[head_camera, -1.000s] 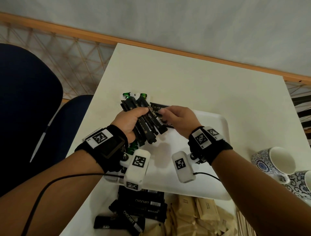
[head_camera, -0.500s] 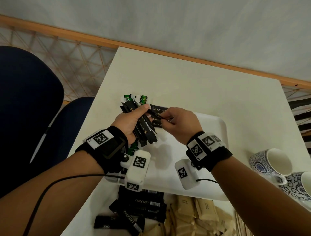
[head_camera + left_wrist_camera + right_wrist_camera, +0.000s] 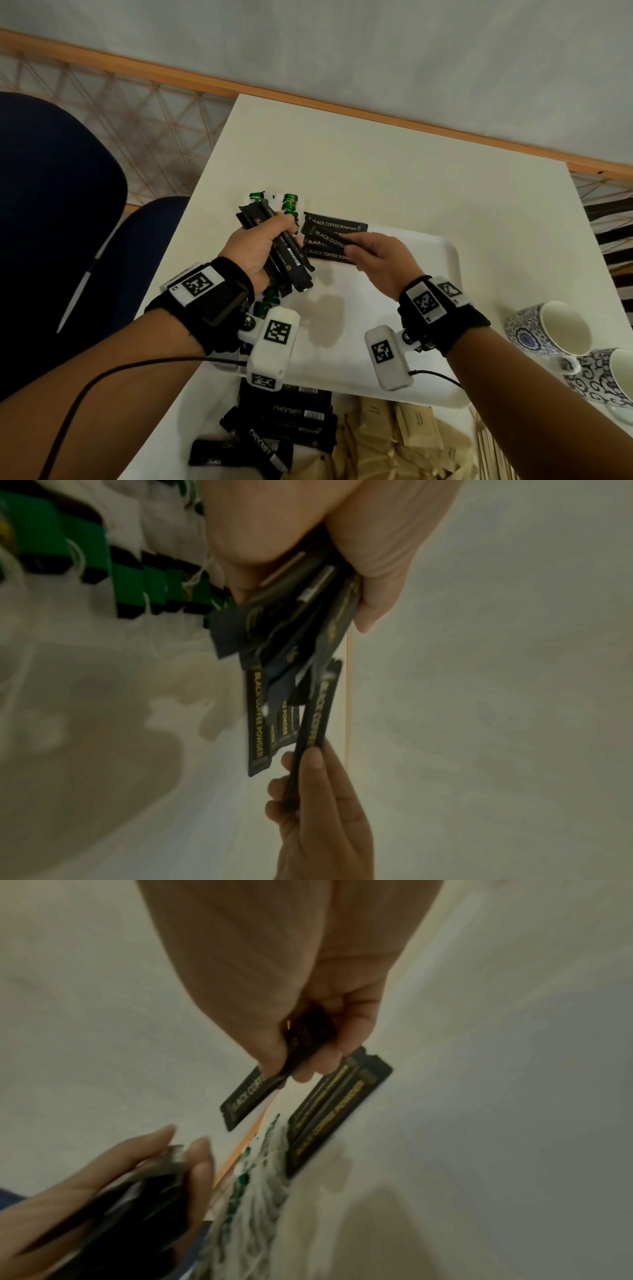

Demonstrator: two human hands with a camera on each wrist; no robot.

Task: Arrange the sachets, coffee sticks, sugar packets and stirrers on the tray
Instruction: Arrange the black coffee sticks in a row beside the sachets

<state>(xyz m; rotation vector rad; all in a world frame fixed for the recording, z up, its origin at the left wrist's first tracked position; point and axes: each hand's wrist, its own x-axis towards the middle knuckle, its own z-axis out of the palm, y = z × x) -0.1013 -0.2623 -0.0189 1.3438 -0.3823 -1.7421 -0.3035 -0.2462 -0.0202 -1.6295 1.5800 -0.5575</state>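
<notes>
- Coffee stick [image 3: 334, 238] [image 3: 313, 723] [image 3: 255, 1091], black with gold "BLACK COFFEE" print, is pinched at one end between thumb and fingers of the right hand [image 3: 380, 263] [image 3: 318, 813] [image 3: 291, 988]; that grip is closed on it, above the far left part of the tray [image 3: 428, 298].
- Laid sticks [image 3: 334, 240] [image 3: 337, 1110] lie side by side on the tray under the held one, at the far left corner, labels reading "BLACK COFFEE POWDER".
- Left hand [image 3: 255, 251] [image 3: 308, 534] [image 3: 103, 1177] has its grip closed round a bundle [image 3: 284, 253] [image 3: 291, 631] of black sticks, fanned out, above the tray's left edge.
- Green-tagged sachets [image 3: 289, 202] [image 3: 130, 588] [image 3: 253, 1185] with white strings lie in a row along the tray's left side, partly hidden by the left hand.
- Near edge of the surface [image 3: 376, 164]: a pile of black sticks [image 3: 284, 421] marked "CHOCMET", off the tray.
- Just beside them, brown sugar packets [image 3: 404, 435] lie in a heap.
- Pale stirrers [image 3: 493, 448] lie to the right of the packets.
- Two blue-patterned cups [image 3: 551, 329] stand on the surface to the right of the tray.
- Blue chair [image 3: 58, 212] stands left of the surface.
</notes>
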